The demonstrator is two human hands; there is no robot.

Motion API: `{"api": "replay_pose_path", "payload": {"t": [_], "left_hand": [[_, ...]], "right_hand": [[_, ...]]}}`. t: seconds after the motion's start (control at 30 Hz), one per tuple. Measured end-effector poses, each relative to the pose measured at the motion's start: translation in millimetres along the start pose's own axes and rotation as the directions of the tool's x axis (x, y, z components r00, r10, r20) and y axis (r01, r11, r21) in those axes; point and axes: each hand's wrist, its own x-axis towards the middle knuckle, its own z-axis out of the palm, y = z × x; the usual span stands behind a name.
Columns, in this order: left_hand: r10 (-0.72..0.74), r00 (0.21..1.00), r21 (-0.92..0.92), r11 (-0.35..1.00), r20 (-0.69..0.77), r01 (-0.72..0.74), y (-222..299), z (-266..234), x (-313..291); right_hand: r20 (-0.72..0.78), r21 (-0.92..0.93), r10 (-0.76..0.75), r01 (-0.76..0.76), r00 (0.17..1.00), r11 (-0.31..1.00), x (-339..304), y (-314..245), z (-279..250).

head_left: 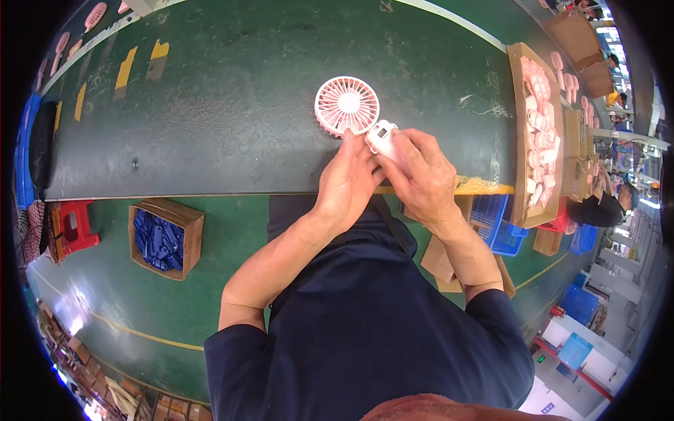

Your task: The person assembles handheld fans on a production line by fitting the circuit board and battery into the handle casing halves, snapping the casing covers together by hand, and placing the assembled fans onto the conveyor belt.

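Observation:
A pink handheld fan, its round grille facing up and its hub pale, is between my hands over the near edge of the workbench. My left hand grips it from below, thumb at the lower rim of the grille and fingers beside the handle. My right hand is closed around the pale pink handle, which has a small dark window near its top. The handle meets the grille's lower right edge; whether the two are firmly joined I cannot tell. My right fingers cover the handle's lower part.
The dark green workbench carries yellow tape pieces at left. A carton of pink parts stands at its right end. Below are a box of blue parts, a red stool and blue crates. More pink fans lie beyond the bench's far rail.

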Motion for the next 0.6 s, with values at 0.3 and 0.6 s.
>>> {"api": "replay_pose_path", "payload": {"t": [0.3,0.6], "left_hand": [[-0.005,1.000,0.054,0.999,0.014,0.005,1.4,1.1,-0.8],[0.100,0.977,0.129,0.989,-0.188,-0.076,-9.4,3.5,-0.6]], "right_hand": [[0.034,-0.090,-0.074,0.077,0.997,0.993,-3.3,0.9,2.3],[0.057,-0.066,-0.097,0.100,0.994,0.993,-2.0,-0.4,-1.0]]}}
